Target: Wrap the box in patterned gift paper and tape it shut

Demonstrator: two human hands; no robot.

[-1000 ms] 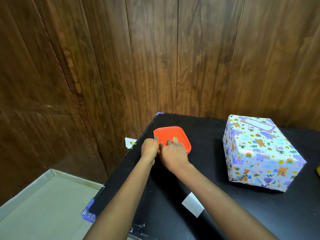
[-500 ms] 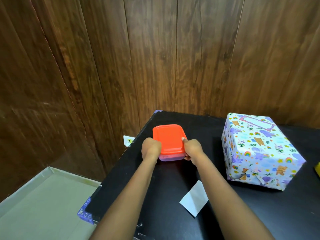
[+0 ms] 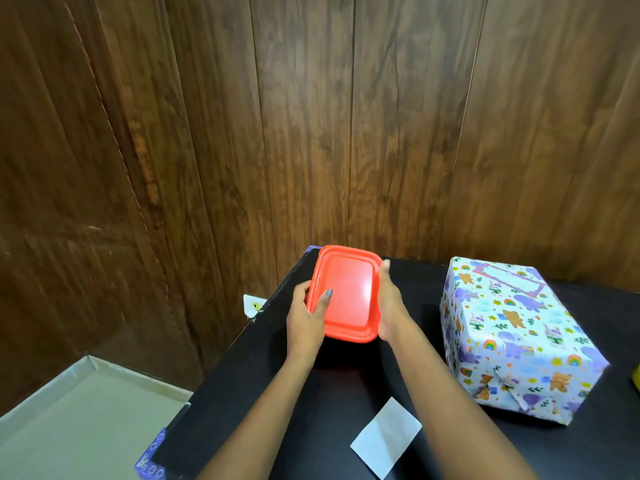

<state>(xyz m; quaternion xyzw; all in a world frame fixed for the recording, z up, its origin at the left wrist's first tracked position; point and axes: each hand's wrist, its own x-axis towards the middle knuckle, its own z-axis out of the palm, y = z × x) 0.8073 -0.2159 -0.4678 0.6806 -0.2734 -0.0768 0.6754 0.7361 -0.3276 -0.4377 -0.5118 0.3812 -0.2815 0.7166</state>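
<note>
I hold a plastic container with a red lid [image 3: 346,292] between both hands, lifted off the black table [image 3: 346,393] and tilted so the lid faces me. My left hand [image 3: 306,318] grips its left edge with the thumb lying on the lid. Along its right side my right hand [image 3: 389,306] clasps it, fingers hidden behind. A box wrapped in patterned gift paper [image 3: 512,334], with animals and rainbows on it, sits on the table to the right, untouched.
A small white slip of paper [image 3: 386,436] lies on the table near the front. The table's left edge [image 3: 221,362] drops to a pale floor [image 3: 69,420]. Dark wood panelling [image 3: 311,133] stands close behind. Something yellow [image 3: 636,379] peeks in at the right border.
Both hands went from pressing on the container's lid to gripping its sides, then lifted it off the table and tilted it toward me. The wrapped box stayed put.
</note>
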